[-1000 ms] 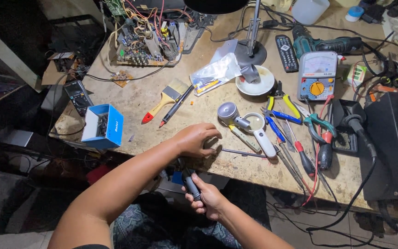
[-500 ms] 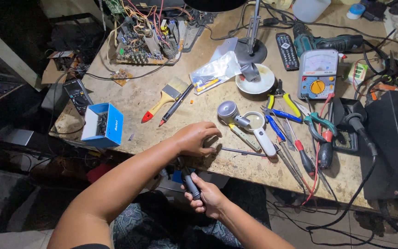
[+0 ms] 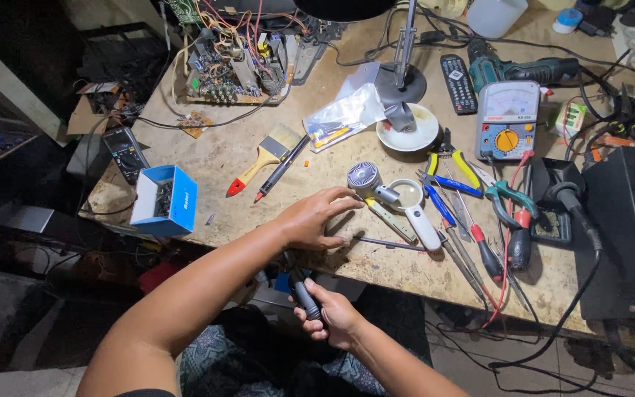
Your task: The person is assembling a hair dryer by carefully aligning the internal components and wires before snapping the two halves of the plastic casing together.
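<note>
**Hands at the front edge of a crowded table**

The left hand [image 3: 316, 219] lies palm-down on the worn wooden table [image 3: 244, 158], fingers loosely spread and holding nothing, the fingertips just beside a thin grey metal rod [image 3: 387, 242] that lies flat near the front edge. Below the table edge, the right hand [image 3: 332, 316] is wrapped tightly round a black-handled tool [image 3: 304, 292], held roughly upright; its working end is hidden behind the left forearm, so its kind cannot be told.

Far left on the table, a black handheld meter [image 3: 125, 152] sits near the corner, with a small open blue-and-white cardboard box [image 3: 164, 199] of dark small parts just in front of it. Behind these, at the back, an exposed circuit board thick with coloured wires [image 3: 233, 59] rests. Further right lie a flat paintbrush with a yellow and red handle [image 3: 262, 159] and a dark pen-like tool with a red tip [image 3: 281, 169], side by side. Just past the left fingertips stand a small round grey mesh-faced gadget [image 3: 364, 178] and a white-handled magnifying glass [image 3: 414, 209]. A white dish [image 3: 408, 132] sits at the foot of a lamp stand. To the right come yellow-handled pliers [image 3: 453, 162], blue-handled and red-handled screwdrivers, then a grey analogue multimeter with an orange dial [image 3: 507, 121], and a large black box [image 3: 630, 228] at the far right.
</note>
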